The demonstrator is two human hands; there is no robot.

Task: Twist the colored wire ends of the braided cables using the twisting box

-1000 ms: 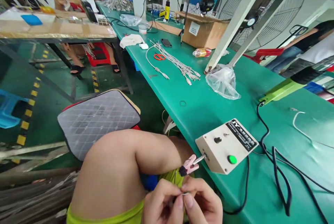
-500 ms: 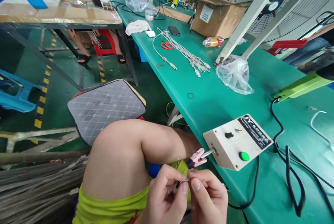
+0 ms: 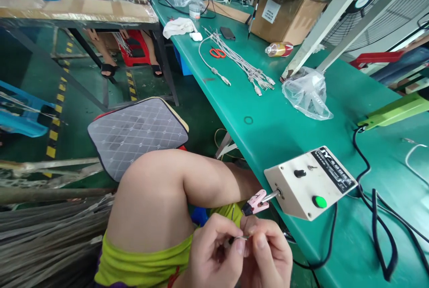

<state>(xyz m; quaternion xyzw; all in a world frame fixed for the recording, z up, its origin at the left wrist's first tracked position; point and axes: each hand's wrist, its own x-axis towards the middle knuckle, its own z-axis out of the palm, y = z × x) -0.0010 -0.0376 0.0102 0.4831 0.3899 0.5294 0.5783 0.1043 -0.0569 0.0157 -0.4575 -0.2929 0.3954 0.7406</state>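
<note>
Low in the view, my left hand (image 3: 217,250) pinches a thin cable end (image 3: 241,237) between thumb and forefinger. My right hand (image 3: 270,250) is closed beside it, its thumb and finger pressed together on the fine wires at that same end. Most of the cable is hidden by my fingers. Just above my right hand is a pink clip (image 3: 257,201) with a dark tip, fixed on the metal shaft of a beige control box (image 3: 310,183) with a green button. The hands stay apart from the clip.
On the green table (image 3: 231,104) lie white USB cables (image 3: 244,62), orange-handled scissors (image 3: 217,52), a phone (image 3: 227,33), a plastic bag (image 3: 310,93) and a bottle (image 3: 279,49). A cardboard box (image 3: 284,15) stands behind. Grey cables (image 3: 56,234) hang at lower left; a cushioned stool (image 3: 139,133) stands left.
My right thumb has shifted slightly right along the wire, and the fingers have moved a little. The camera view has shifted slightly; the box and clip look unchanged.
</note>
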